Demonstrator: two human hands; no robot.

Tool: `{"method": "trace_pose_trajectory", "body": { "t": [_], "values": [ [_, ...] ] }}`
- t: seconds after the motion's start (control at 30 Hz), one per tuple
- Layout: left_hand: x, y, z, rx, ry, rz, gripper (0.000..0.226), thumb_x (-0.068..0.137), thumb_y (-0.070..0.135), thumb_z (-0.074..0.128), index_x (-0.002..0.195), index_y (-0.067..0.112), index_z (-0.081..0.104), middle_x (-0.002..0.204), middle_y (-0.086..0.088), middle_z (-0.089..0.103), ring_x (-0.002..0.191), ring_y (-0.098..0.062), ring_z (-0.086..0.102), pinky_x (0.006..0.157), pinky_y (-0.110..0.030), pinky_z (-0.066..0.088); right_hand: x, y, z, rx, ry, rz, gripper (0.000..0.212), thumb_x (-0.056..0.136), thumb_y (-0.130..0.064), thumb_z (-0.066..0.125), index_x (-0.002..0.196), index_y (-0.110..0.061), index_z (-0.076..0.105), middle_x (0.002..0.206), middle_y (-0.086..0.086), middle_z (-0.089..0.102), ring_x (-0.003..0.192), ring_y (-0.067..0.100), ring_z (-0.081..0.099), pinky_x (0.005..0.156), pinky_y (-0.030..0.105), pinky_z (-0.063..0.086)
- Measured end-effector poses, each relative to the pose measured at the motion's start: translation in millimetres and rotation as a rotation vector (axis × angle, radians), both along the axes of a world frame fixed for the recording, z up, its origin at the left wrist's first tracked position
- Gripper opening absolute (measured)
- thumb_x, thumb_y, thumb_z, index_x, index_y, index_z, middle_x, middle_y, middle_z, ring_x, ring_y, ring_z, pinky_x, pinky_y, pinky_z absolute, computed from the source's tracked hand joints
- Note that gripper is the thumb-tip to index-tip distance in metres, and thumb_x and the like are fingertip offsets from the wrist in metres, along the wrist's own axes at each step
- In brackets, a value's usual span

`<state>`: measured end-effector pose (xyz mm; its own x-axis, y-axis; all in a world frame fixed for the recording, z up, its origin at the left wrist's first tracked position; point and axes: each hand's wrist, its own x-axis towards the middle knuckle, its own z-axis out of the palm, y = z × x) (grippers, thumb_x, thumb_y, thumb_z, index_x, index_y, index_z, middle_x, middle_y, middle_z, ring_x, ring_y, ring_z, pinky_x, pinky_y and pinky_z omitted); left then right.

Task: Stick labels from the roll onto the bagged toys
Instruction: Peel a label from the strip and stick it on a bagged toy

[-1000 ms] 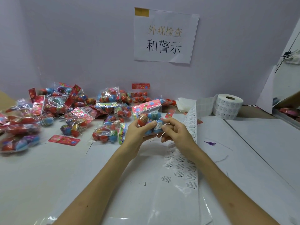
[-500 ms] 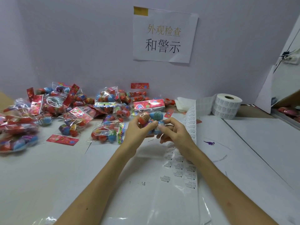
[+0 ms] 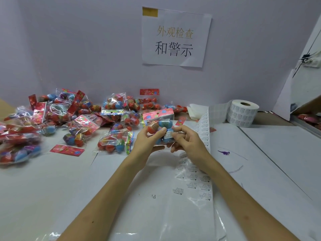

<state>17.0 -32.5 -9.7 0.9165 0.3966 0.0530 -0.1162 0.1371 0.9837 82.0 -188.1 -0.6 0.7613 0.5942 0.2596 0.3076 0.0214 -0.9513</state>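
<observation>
Two hands are gripping one upright bagged toy, left hand steadying, right hand pinching the label onto its near face.

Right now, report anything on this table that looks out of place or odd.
A loose red card lies bagless on the table before the pile of bags; a second red card sits against the wall. A purple mark stains the table right of the label strip. The bagged toy in the left hand and right hand looks fine.
</observation>
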Motion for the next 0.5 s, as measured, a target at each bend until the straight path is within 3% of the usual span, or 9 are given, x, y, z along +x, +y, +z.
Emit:
{"method": "trace_pose_trajectory", "body": {
  "t": [0.1,0.2,0.27,0.37,0.5],
  "values": [
    [1.9,-4.4,-2.2,0.243,0.018,0.214,0.056,0.087,0.041,0.079,0.127,0.019,0.046,0.111,0.005,0.065,0.099,-0.015,0.067,0.08,-0.031,0.057,0.5,1.8,-3.3,0.037,-0.06,-0.143,0.01,0.101,-0.015,0.06,0.111,-0.015,0.061,0.08,0.009,0.075,0.063,0.02,0.071,0.06,0.025,0.054],
    [1.3,-2.8,-1.4,0.473,-0.032,0.354,0.059,0.083,0.041,0.082,0.123,0.024,0.042,0.104,0.014,0.057,0.092,-0.005,0.062,0.074,-0.023,0.053,1.9,1.3,-5.9,0.024,-0.15,-0.302,0.016,0.097,-0.018,0.067,0.112,-0.018,0.06,0.085,0.005,0.073,0.065,0.018,0.074,0.069,0.035,0.06],
    [0.2,-0.6,0.9,0.378,-0.042,0.236,0.051,0.084,0.041,0.08,0.121,0.023,0.048,0.105,0.007,0.066,0.093,-0.011,0.068,0.074,-0.024,0.057,1.4,0.3,-5.1,0.033,-0.205,-0.325,0.024,0.093,-0.019,0.073,0.112,-0.02,0.06,0.09,0.0,0.072,0.067,0.016,0.074,0.069,0.033,0.06],
    [-1.4,-8.2,3.1,0.155,-0.042,0.012,0.047,0.089,0.036,0.075,0.129,0.02,0.058,0.117,-0.005,0.072,0.104,-0.02,0.072,0.087,-0.035,0.061,-3.1,0.6,-5.1,-0.003,-0.294,-0.162,0.035,0.086,-0.015,0.079,0.116,-0.027,0.064,0.095,-0.008,0.069,0.078,0.012,0.071,0.069,0.026,0.059],
    [-4.1,-6.9,2.5,-0.002,-0.061,-0.001,0.038,0.095,0.022,0.072,0.131,0.014,0.063,0.116,-0.009,0.075,0.108,-0.025,0.073,0.093,-0.04,0.06,-7.6,5.3,-8.8,-0.106,-0.346,-0.016,0.031,0.09,-0.009,0.073,0.113,-0.028,0.069,0.094,-0.016,0.068,0.076,0.007,0.065,0.067,0.02,0.052]
  ]
}}
